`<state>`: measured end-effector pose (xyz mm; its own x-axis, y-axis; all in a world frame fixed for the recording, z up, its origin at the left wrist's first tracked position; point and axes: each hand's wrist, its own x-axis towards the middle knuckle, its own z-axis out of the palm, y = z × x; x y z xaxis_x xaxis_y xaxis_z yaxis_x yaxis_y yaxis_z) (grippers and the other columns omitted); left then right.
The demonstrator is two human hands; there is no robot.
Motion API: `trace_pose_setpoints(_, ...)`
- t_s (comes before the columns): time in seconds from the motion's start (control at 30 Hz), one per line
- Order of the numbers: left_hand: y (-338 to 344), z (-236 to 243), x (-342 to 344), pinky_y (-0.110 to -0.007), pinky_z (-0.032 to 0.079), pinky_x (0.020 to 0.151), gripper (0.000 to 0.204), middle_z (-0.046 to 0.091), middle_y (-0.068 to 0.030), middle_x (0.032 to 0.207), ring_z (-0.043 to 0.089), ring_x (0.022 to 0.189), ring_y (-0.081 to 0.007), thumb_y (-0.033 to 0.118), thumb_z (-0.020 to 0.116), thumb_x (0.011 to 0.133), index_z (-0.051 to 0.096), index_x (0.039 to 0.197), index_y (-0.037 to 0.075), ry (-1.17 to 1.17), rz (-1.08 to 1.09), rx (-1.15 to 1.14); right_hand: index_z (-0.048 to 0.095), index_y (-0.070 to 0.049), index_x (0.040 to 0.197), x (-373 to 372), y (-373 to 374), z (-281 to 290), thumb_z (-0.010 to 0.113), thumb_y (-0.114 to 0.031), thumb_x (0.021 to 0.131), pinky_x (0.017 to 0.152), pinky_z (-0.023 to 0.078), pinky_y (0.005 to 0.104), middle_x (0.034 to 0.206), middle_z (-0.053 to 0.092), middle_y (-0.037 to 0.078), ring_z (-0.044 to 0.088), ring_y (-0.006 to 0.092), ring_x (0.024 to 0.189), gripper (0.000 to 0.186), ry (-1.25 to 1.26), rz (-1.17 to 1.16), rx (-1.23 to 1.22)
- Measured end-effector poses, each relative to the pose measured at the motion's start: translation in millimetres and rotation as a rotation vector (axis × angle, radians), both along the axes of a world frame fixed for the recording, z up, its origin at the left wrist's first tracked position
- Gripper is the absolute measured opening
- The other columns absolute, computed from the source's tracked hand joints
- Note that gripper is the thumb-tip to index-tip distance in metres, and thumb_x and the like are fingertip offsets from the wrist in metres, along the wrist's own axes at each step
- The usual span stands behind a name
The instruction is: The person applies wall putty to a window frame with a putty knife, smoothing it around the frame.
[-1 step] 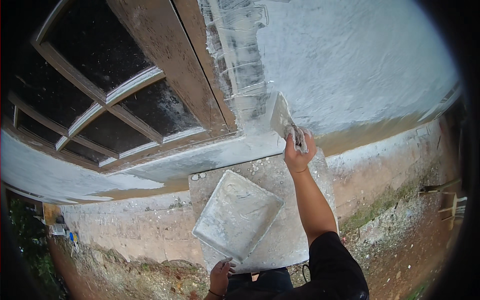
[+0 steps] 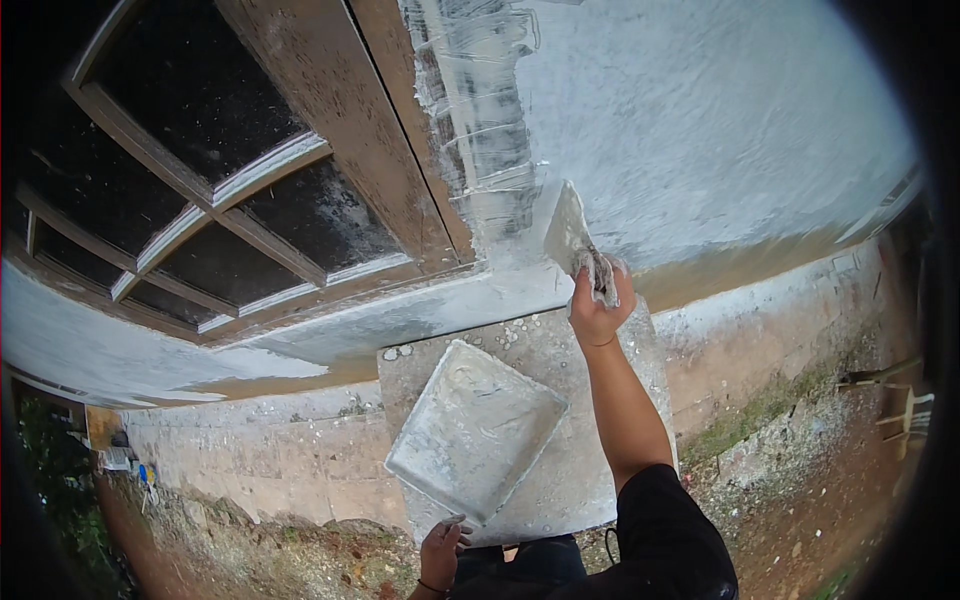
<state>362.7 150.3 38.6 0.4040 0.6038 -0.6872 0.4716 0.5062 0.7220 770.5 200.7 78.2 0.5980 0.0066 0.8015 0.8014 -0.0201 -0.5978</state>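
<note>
My right hand (image 2: 601,308) is closed around the handle of a plaster-caked putty knife (image 2: 570,230). Its broad blade points up and lies against or just off the white wall (image 2: 700,120), beside a strip of fresh, streaky filler (image 2: 497,130); contact is unclear. Low in the view, my left hand (image 2: 442,553) rests by the near corner of a shallow tray (image 2: 420,478), fingers loosely bent and apart, with nothing visible in them. White paste (image 2: 475,390) coats the inside of the tray, mostly toward its far corner.
The tray lies askew on a spattered board (image 2: 600,470) in front of me. A brown wooden window frame (image 2: 330,120) with dark panes fills the upper left. Below the wall runs a pinkish ledge (image 2: 260,460), then rough ground (image 2: 800,520). Wooden pieces (image 2: 905,415) stand far right.
The putty knife's blade has shifted slightly to the right and turned a little, with my right hand moving along with it. My left hand and the tray have stayed put.
</note>
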Motion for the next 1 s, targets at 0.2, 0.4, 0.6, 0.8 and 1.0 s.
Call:
trace_pose_setpoints(0.2,9.4,5.5,-13.5,-0.022,0.043,0.060,0.030,0.060,-0.0081,0.085,0.057,0.068,-0.0121,0.019,0.045,0.089,0.052,0.110,-0.001,-0.025,0.052,0.002,0.054,0.003,0.076,-20.6,44.9,5.9,0.063,0.003,0.064,0.053,0.044,0.0355,0.077,0.056,0.017,0.053,0.0332,0.062,0.015,-0.201,-0.197,0.008)
trace_pose_setpoints(0.4,26.6,10.6,-53.0,-0.023,0.044,0.058,0.029,0.060,-0.0086,0.085,0.058,0.068,-0.0128,0.018,0.046,0.088,0.052,0.110,-0.002,-0.079,0.145,0.024,0.056,0.003,0.079,-57.9,95.1,8.1,0.064,0.000,0.062,0.053,0.043,0.0372,0.083,0.055,0.018,0.051,0.0334,0.064,0.019,-0.214,-0.206,-0.043)
trace_pose_setpoints(0.6,39.3,6.3,-91.2,-0.022,0.044,0.057,0.029,0.061,-0.0084,0.084,0.058,0.066,-0.0125,0.018,0.047,0.088,0.052,0.109,-0.002,-0.069,0.197,0.001,0.055,0.003,0.079,-83.6,112.9,11.1,0.062,0.003,0.063,0.054,0.045,0.0354,0.082,0.058,0.018,0.055,0.0341,0.065,0.017,-0.267,-0.105,-0.061)
trace_pose_setpoints(0.8,45.7,3.7,-101.8,-0.022,0.043,0.056,0.028,0.061,-0.0086,0.084,0.058,0.065,-0.0123,0.017,0.045,0.089,0.052,0.109,-0.001,-0.065,0.197,-0.005,0.053,0.004,0.079,-84.5,97.7,10.3,0.063,0.005,0.063,0.055,0.046,0.0346,0.079,0.057,0.018,0.055,0.0340,0.064,0.018,-0.253,-0.074,-0.068)
trace_pose_setpoints(1.0,38.7,4.1,-83.6,-0.021,0.044,0.057,0.029,0.060,-0.0088,0.084,0.058,0.065,-0.0128,0.017,0.045,0.089,0.052,0.109,-0.002,-0.072,0.148,0.034,0.055,0.003,0.076,-77.4,75.8,0.0,0.063,0.004,0.063,0.054,0.045,0.0339,0.078,0.057,0.017,0.055,0.0324,0.064,0.016,-0.214,0.059,-0.036)
